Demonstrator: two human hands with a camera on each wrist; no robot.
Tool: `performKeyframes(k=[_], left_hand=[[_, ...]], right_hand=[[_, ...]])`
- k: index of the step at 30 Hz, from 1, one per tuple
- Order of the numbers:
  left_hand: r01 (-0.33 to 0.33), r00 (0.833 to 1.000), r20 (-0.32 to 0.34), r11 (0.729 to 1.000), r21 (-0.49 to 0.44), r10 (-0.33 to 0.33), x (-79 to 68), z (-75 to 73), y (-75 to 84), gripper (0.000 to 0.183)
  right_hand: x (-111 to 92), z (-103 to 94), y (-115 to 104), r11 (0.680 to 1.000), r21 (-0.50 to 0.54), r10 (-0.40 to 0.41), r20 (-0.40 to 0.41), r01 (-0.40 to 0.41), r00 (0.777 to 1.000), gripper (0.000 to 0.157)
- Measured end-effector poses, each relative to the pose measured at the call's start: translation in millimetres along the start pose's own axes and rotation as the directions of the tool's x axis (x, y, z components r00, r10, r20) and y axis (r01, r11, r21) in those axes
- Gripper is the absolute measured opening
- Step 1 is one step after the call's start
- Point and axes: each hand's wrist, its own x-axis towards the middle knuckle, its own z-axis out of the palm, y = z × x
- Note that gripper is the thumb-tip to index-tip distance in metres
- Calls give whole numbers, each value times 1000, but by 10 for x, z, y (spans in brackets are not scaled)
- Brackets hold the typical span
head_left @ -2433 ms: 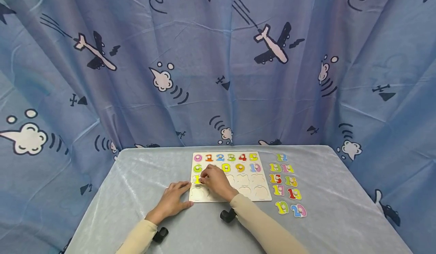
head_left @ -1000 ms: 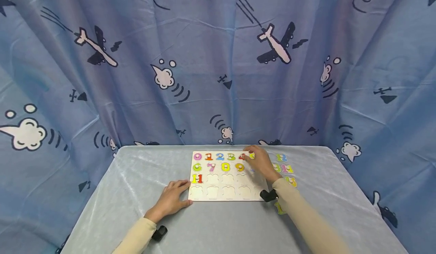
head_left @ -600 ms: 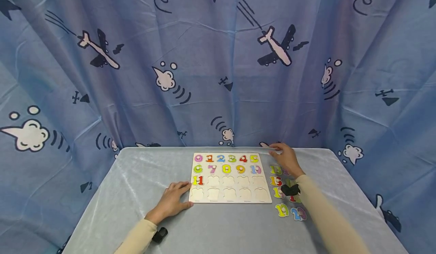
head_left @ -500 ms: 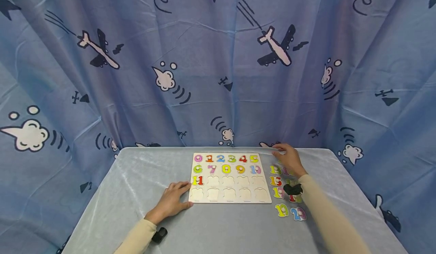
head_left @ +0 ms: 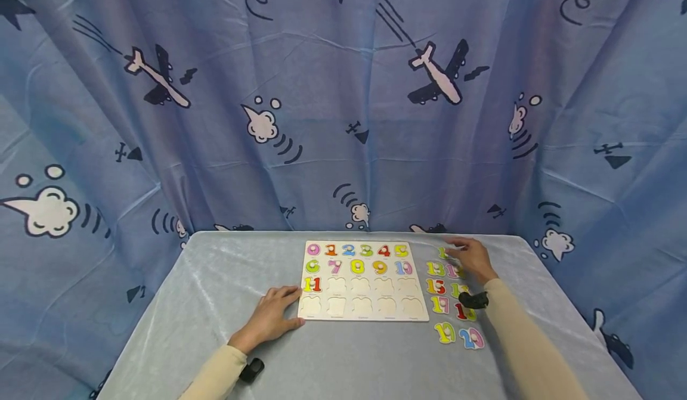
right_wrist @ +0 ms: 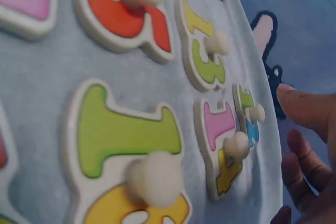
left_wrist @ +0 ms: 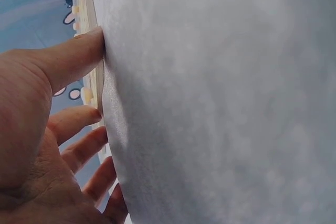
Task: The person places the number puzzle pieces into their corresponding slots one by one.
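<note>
A cream number puzzle board (head_left: 346, 298) lies on the table, its pieces 0 to 10 filling the two far rows. The number 11 piece (head_left: 312, 284) lies in the third row. At the board's left edge rests my left hand (head_left: 271, 316), thumb and fingers spread along the side. My right hand (head_left: 472, 258) hovers at the far right beside the number 12 piece (right_wrist: 249, 114), which it partly covers in the head view. Its thumb and fingers (right_wrist: 307, 108) are apart with nothing between them. Near it lie the number 13 piece (head_left: 435, 269) and the number 14 piece (right_wrist: 218, 145), both knobbed.
Right of the board are more loose pieces: number 15 (head_left: 436, 287), number 17 (head_left: 440, 305), number 19 (head_left: 445, 332) and number 20 (head_left: 472, 338) among them. A grey cloth covers the table (head_left: 354, 358). A blue patterned curtain (head_left: 322, 149) hangs behind it.
My right hand has left the number 11 piece in the board and gone right to the loose pieces. Lately it shifted further right and nearer. My left hand stays put.
</note>
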Motion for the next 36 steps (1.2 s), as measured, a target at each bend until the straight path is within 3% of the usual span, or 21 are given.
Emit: performKeyframes(k=[7,16,21,29,36], left_hand=[[5,1000,5,1000,-3,-5,-5,-19,18,67],[-40,999,-30,999,11,41,-9,-10,49,66],[-29,1000,-12,1000,-12,28,9,-17,64,67],[-18,999,-29,1000,-7,18,24,-78,78,66],[-9,1000,2,1000,-13,9,-1,-11,56,67]], right_hand=[[21,-12,92,989,87,120,3,-120,993,42],[41,-20,157,981,93,170,6,-170,985,45],[44,-23,139,977,74,199,-10,-198,980,41],[45,-27,25,994,55,101,-55,-98,993,35],[-125,-24,-105,999,29,26,-45,-24,999,31]])
